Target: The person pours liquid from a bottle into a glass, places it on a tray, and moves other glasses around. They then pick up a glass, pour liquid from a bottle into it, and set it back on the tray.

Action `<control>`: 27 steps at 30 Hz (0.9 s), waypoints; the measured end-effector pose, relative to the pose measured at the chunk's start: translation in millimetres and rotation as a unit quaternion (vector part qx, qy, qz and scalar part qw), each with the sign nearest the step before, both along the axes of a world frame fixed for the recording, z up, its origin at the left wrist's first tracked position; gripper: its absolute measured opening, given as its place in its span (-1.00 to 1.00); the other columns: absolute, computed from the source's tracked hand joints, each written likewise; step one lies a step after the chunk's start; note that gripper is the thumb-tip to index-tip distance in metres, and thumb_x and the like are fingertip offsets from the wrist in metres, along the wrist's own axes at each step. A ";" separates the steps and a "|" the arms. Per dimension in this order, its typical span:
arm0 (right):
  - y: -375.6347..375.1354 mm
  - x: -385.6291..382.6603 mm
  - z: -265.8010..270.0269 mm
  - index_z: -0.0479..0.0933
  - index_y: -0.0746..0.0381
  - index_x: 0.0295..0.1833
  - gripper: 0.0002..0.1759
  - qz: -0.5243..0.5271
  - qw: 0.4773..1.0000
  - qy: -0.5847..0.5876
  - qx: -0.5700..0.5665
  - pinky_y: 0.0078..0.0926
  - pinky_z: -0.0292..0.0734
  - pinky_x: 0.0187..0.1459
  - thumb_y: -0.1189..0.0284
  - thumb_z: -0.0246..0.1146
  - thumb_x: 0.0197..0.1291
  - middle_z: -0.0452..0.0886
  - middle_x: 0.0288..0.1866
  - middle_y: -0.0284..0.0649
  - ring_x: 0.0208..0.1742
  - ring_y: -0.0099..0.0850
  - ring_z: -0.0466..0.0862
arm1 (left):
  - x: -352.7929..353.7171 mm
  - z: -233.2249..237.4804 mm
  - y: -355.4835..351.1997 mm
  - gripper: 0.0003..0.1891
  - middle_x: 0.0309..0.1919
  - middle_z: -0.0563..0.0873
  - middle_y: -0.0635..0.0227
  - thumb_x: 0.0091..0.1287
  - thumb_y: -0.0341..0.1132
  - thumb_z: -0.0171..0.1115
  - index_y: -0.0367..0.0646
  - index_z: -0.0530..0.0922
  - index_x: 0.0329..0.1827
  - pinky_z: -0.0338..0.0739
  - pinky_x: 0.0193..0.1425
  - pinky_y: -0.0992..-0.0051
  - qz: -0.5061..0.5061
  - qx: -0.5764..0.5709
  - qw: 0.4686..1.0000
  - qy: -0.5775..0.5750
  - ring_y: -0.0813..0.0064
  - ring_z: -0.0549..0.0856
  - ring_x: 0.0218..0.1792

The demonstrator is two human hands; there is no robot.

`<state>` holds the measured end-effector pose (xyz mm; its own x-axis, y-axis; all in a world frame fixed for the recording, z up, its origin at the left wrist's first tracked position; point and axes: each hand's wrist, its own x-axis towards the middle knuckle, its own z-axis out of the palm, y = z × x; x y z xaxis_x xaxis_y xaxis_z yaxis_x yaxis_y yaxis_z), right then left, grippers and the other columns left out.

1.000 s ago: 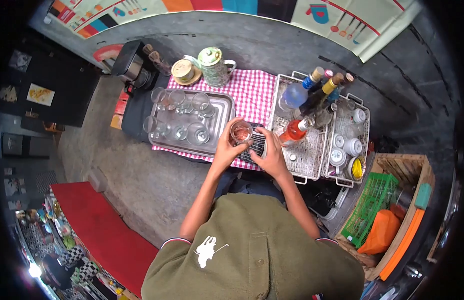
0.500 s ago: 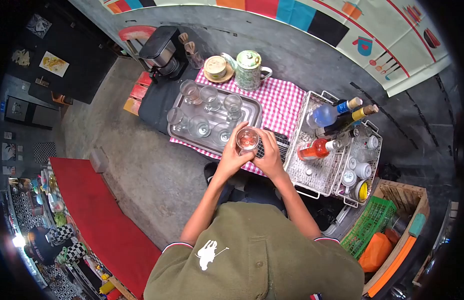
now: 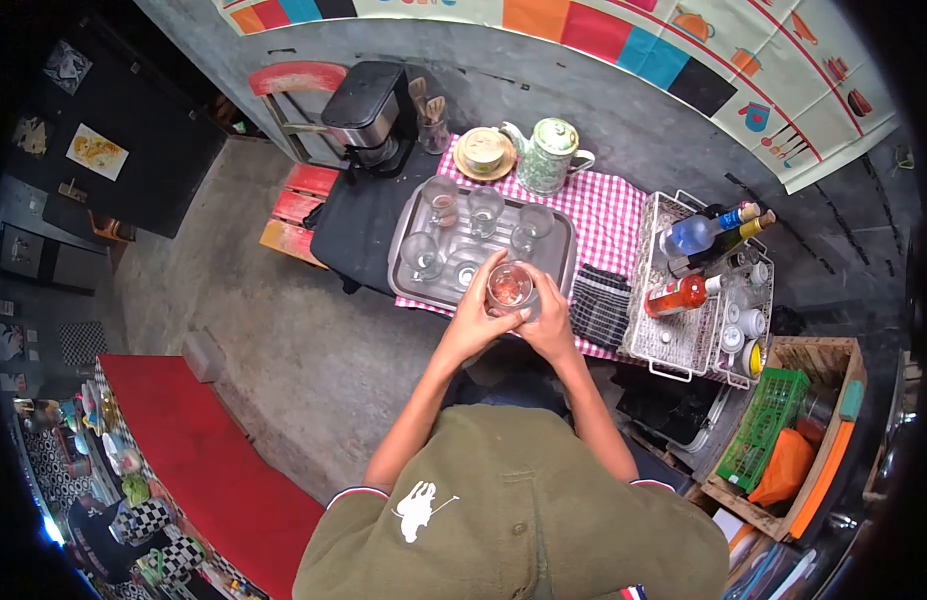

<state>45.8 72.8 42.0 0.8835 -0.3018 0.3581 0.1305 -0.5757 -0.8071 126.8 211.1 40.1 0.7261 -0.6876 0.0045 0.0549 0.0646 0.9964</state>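
Observation:
Both my hands wrap around one clear drinking glass point(image 3: 510, 287) with something pinkish-red showing inside it. My left hand point(image 3: 476, 322) closes on its left side and my right hand point(image 3: 548, 322) on its right, thumbs toward me. The glass is held in front of my chest, over the front edge of a grey metal tray point(image 3: 408, 285). Several empty-looking stemmed glasses, one of them a clear glass point(image 3: 421, 255) at the left, stand on that tray. My hands hide part of the tray's front right area.
Right of the tray lies a black checked cloth point(image 3: 601, 305), then a white wire basket point(image 3: 656, 350) with a red-orange bottle point(image 3: 676, 296) and a blue bottle point(image 3: 692, 236). Behind stand a green teapot point(image 3: 550, 160), a lidded cup point(image 3: 484, 150) and a coffee maker point(image 3: 367, 115).
My view has turned, so the table sits farther right in the picture. My hands and the glass have shifted left relative to the tray, uncovering more of the checked cloth.

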 end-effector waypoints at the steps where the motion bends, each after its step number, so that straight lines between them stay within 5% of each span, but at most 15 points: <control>1: 9.5 3.8 0.7 0.42 0.30 0.33 -0.17 -0.006 1.000 -0.001 0.005 -0.10 0.49 0.25 0.44 0.54 -0.15 0.61 0.21 0.00 0.22 0.02 0.61 | 6.1 0.8 9.3 0.03 0.49 0.34 0.05 0.10 -0.28 0.58 -0.23 0.13 0.61 0.45 0.43 0.29 -0.017 -0.007 1.000 -0.008 0.22 0.46 0.42; 4: 37.1 13.5 6.6 0.44 0.31 0.31 -0.20 -0.035 0.999 0.005 0.025 -0.13 0.53 0.21 0.38 0.58 -0.10 0.63 0.17 0.01 0.19 -0.02 0.64 | 14.9 19.7 39.0 0.02 0.50 0.30 0.05 0.14 -0.36 0.56 -0.23 0.09 0.62 0.50 0.38 0.28 -0.045 -0.028 0.995 0.088 0.19 0.47 0.41; 12: 73.5 36.2 19.6 0.47 0.31 0.27 -0.22 -0.105 0.994 -0.012 0.015 -0.18 0.55 0.19 0.34 0.62 -0.09 0.65 0.12 -0.01 0.16 -0.08 0.67 | 49.5 15.1 108.8 -0.22 0.40 0.45 0.14 0.24 -0.45 0.45 -0.19 0.27 0.52 0.51 0.35 0.35 -0.035 0.007 0.998 0.058 0.31 0.51 0.37; 17: 71.0 49.3 28.2 0.48 0.31 0.24 -0.24 -0.106 0.994 -0.006 0.007 -0.20 0.56 0.18 0.36 0.62 -0.11 0.64 0.11 -0.02 0.15 -0.10 0.67 | 74.1 9.1 118.6 -0.44 0.29 0.57 0.18 0.32 -0.50 0.34 -0.21 0.42 0.39 0.52 0.31 0.37 0.052 0.000 0.997 0.065 0.32 0.60 0.28; 27: 46.1 104.2 13.2 0.47 0.30 0.20 -0.21 -0.109 0.994 0.006 0.022 -0.17 0.53 0.19 0.32 0.66 -0.17 0.63 0.10 -0.03 0.15 -0.09 0.64 | 149.2 -16.9 93.1 -0.50 0.24 0.59 0.18 0.32 -0.46 0.35 -0.27 0.46 0.33 0.51 0.31 0.41 0.113 0.038 0.992 0.048 0.36 0.59 0.27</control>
<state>150.0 118.9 55.2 0.7998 -0.5009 0.3308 -0.0022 -0.5535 -0.8328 276.1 304.2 23.2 0.8562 -0.5033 -0.1170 0.1419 0.0111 0.9898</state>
